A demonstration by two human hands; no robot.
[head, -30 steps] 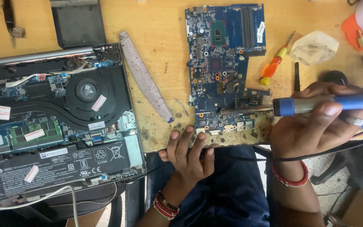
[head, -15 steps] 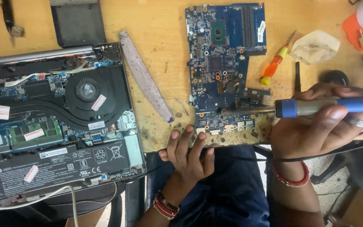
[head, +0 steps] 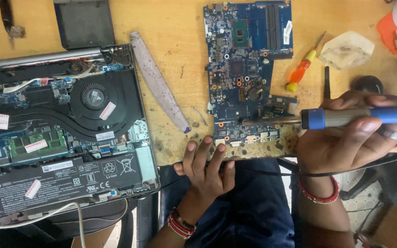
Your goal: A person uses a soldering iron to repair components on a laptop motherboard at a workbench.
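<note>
A blue laptop motherboard lies on the wooden workbench. My right hand grips a soldering iron with a blue and grey handle, held level, its metal tip over the board's lower edge. My left hand rests with fingers spread on the bench's front edge, just below the board's lower left corner, holding nothing. Red bead bracelets sit on both wrists.
An opened laptop with fan, battery and memory exposed fills the left. A long grey strip lies between it and the board. An orange-handled screwdriver, a pale translucent block and a dark cover lie nearby.
</note>
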